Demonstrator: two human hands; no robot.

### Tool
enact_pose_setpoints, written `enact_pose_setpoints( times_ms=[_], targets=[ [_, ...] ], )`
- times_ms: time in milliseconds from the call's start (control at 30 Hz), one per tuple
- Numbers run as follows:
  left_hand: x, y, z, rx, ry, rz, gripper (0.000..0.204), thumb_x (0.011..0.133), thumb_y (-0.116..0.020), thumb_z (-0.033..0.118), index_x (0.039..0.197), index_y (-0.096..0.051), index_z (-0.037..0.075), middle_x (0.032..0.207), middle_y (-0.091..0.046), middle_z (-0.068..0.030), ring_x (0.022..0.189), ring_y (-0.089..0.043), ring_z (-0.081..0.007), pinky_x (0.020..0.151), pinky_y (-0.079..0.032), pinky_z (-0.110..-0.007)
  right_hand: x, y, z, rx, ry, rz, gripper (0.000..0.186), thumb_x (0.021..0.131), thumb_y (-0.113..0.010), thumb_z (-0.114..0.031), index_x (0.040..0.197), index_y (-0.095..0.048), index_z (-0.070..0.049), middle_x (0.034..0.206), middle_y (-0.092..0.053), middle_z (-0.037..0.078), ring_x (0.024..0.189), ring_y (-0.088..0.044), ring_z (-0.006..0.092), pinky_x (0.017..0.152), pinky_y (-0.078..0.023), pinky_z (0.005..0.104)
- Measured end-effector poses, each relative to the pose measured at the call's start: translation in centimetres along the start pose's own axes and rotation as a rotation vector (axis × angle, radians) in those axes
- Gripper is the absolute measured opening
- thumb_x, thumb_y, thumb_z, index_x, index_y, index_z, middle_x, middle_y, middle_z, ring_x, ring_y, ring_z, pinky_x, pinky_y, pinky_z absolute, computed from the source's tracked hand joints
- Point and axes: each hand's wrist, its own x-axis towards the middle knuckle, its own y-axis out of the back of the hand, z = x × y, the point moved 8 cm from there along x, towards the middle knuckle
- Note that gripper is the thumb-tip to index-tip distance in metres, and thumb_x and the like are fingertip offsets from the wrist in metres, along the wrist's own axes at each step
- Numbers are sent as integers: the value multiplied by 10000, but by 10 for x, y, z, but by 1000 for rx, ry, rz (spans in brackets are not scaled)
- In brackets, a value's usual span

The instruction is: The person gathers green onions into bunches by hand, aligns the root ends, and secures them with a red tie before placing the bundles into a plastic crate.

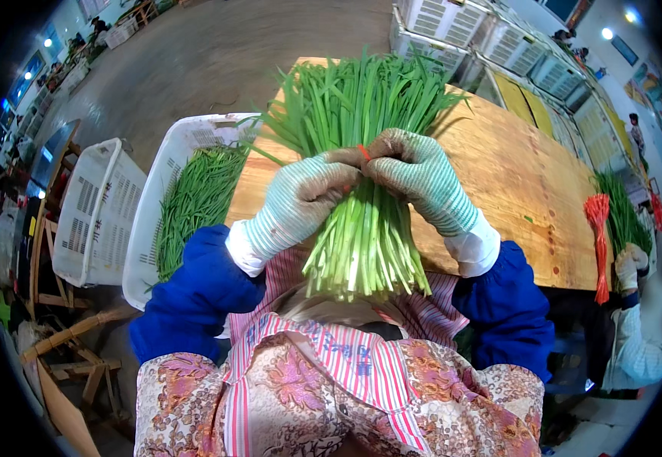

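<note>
A thick bundle of green chives (361,114) with pale cut ends lies over the near edge of a wooden table (514,183). My left hand (304,194), in a striped, soiled glove, grips the bundle's middle from the left. My right hand (415,175), gloved the same way, closes on it from the right, thumbs nearly touching. A thin red tie (364,151) shows between the two hands at the bundle's waist. The leafy tips fan out away from me; the pale stalk ends point at my apron.
A white plastic crate (167,164) holding more chives stands left of the table, an empty crate (95,213) beyond it. At the right edge another person's gloved hand (630,266) is by a hank of red ties (598,228). Stacked white crates (460,30) line the far side.
</note>
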Motion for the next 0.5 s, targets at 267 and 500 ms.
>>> enact_pose_setpoints(
  times_ms=[267, 500],
  targets=[
    [-18, 14, 22, 646, 9, 275, 210, 697, -639, 40, 899, -580, 36, 905, -610, -158, 815, -601, -341, 682, -471, -407, 28, -30, -5, -362, 137, -186, 148, 766, -601, -124, 846, -631, -3, 691, -621, 73, 645, -558, 114, 615, -473, 280],
    [-16, 12, -6, 295, 314, 235, 140, 803, -640, 97, 911, -593, 22, 737, -625, -86, 602, -600, -216, 537, -468, -322, 36, -30, 2, -500, 71, -233, 179, 735, -587, -151, 831, -638, -9, 700, -635, 120, 634, -596, 186, 620, -484, 312]
  ],
)
